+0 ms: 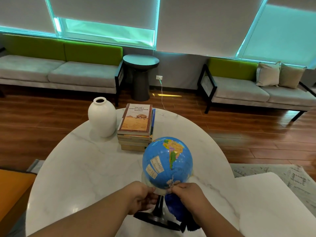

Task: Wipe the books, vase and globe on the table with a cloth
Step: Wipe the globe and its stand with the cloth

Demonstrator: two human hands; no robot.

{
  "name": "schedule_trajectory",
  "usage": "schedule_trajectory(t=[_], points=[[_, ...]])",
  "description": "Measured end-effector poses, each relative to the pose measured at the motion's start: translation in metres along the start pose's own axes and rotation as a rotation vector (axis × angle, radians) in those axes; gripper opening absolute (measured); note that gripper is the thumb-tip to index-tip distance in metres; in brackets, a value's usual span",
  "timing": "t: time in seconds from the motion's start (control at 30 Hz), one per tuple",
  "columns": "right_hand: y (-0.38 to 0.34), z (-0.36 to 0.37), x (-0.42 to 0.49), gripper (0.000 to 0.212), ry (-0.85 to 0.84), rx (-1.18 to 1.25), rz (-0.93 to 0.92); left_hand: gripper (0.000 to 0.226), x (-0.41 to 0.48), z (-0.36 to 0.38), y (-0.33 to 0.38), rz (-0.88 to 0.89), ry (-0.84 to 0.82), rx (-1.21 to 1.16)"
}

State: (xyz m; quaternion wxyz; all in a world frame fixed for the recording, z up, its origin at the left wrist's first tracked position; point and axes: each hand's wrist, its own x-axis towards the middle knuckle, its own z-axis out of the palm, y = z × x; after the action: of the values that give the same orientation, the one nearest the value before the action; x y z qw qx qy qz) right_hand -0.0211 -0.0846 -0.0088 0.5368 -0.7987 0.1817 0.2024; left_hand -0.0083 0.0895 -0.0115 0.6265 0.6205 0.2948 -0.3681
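My left grip (143, 197) holds the globe (166, 161) low down; my right grip (188, 194) clutches the blue cloth (172, 206) beneath it.

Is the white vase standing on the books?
No, the white ceramic vase stands on the round marble table, beside the stacked books.

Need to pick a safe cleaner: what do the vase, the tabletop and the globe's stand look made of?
Vase: likely matte white ceramic; smooth, even surface with no sharp glare. Tabletop: marble or a marble-look slab, polished; grey veins and soft reflections. Globe's stand: glossy black, plastic or painted metal, I can't tell which; bright highlights on its base.
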Motion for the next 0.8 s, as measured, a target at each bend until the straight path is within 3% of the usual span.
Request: schedule_trajectory(t=[0.17, 0.37, 0.53, 0.8], points=[[0.001, -0.004, -0.005, 0.009, -0.006, 0.039, 0.008, 0.013, 0.006, -0.002, -0.005, -0.05, -0.008, -0.133], [-0.001, -0.015, -0.01, 0.016, -0.05, 0.037, -0.076, 0.01, 0.005, -0.005, -0.007, 0.038, -0.029, -0.268], [0.001, -0.021, -0.004, 0.016, -0.048, -0.071, -0.134, 0.006, 0.0, -0.005, -0.01, 0.121, -0.031, -0.272], [0.021, -0.021, -0.008, 0.018, -0.074, -0.086, -0.105, 0.016, -0.001, -0.003, -0.025, 0.056, -0.069, -0.219]])
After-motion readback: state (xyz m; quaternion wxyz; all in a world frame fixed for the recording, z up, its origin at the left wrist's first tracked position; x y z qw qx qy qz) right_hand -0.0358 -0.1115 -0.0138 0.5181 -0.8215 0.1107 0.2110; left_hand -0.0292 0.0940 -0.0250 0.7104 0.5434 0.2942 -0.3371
